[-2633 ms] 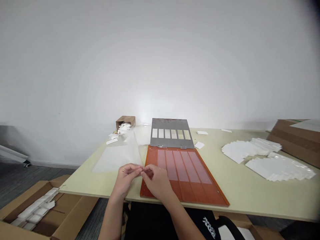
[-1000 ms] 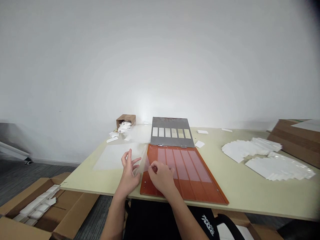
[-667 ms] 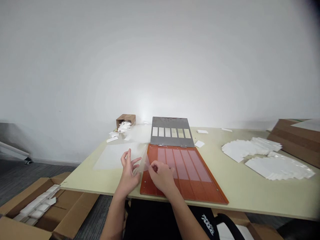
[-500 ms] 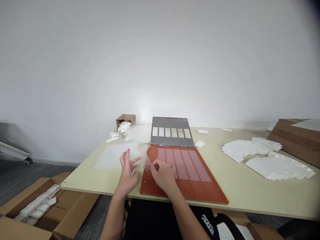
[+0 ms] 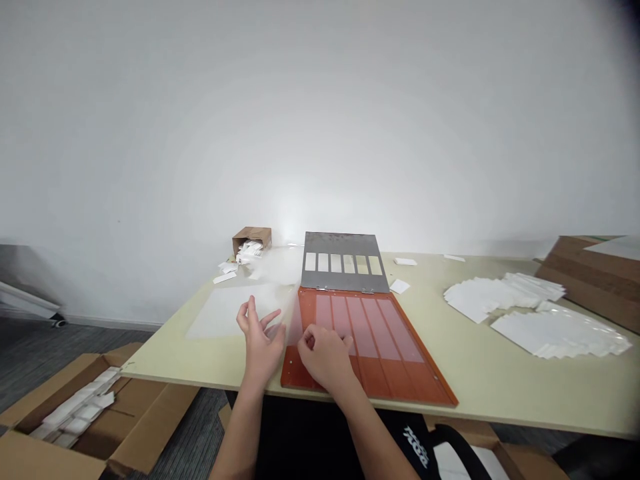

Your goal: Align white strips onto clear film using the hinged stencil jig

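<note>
The orange-red board (image 5: 370, 387) lies in front of me, with pale pinkish strips (image 5: 373, 330) side by side on it and raised ribs between them. My right hand (image 5: 327, 353) is over its left part, thumb and fingers pinched on a thin clear film (image 5: 293, 320). The film is see-through and its outline is hard to follow. Left of the board, my left hand (image 5: 261, 343) is raised with fingers spread, close to the film's left side. Hinged to the board's far edge, a grey metal plate (image 5: 340, 241) with a row of rectangular windows lies opened back.
Translucent sheets (image 5: 215, 313) lie at left, below a small carton (image 5: 253, 233) spilling white cards. Fanned white packets (image 5: 555, 333) and a brown box (image 5: 590, 277) stand right. Loose white cards (image 5: 400, 286) lie near the plate. An open carton (image 5: 150, 420) sits below the table's left edge.
My left hand has shifted slightly right, toward the board. My right hand has moved a little left, still pinched, and the film between the hands lies less visibly raised.
</note>
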`<state>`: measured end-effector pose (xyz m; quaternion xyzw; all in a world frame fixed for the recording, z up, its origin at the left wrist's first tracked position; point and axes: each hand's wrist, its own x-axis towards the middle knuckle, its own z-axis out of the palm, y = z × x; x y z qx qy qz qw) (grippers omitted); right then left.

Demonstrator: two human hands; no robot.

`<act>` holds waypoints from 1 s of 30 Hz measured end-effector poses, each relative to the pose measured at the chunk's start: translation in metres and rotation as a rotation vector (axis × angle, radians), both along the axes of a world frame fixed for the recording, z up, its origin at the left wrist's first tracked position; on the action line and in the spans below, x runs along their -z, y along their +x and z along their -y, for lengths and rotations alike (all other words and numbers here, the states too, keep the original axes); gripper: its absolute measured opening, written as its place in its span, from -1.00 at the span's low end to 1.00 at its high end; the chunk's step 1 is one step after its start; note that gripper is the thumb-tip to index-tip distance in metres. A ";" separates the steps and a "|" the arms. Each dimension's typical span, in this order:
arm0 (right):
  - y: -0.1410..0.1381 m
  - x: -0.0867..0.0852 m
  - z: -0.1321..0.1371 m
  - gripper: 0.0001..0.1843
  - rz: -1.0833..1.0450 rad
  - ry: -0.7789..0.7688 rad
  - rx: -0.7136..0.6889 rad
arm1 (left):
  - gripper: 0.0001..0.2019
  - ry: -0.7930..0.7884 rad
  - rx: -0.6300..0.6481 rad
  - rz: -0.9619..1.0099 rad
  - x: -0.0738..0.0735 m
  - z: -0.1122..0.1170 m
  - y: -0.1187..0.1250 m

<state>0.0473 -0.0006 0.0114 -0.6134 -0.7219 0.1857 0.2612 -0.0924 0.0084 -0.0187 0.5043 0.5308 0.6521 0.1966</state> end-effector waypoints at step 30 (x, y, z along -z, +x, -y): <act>0.004 0.001 0.004 -0.75 0.198 -0.038 0.024 | -0.18 -0.044 -0.158 -0.031 -0.009 -0.021 0.023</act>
